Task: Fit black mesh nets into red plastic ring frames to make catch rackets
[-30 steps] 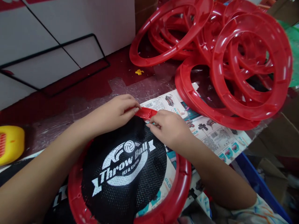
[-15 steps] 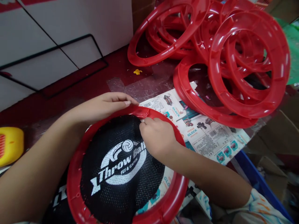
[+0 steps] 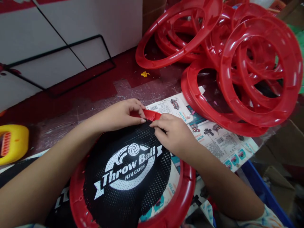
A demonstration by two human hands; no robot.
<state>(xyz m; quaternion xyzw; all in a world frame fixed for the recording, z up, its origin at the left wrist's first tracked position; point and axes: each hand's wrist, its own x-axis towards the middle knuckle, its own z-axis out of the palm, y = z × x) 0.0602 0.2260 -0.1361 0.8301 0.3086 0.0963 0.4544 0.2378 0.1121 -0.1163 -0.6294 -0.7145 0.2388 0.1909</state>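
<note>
Dark red worktop; a printed sheet covers its near right corner. Beyond that edge, a blue bin, contents unclear. A white box stands at the far left; red rings pile at the far right. Near the front edge, black mesh lies over a red hoop. The left hand, thumb and fingers slightly apart, touches the hoop's far rim; the right hand pinches the mesh's edge.

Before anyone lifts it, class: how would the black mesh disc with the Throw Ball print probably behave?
The black mesh disc would probably flop, since it creases softly near the bottom. It is likely light for its size, being thin and full of small holes. Its right side may sag, as a gap separates it from the red ring there.
</note>
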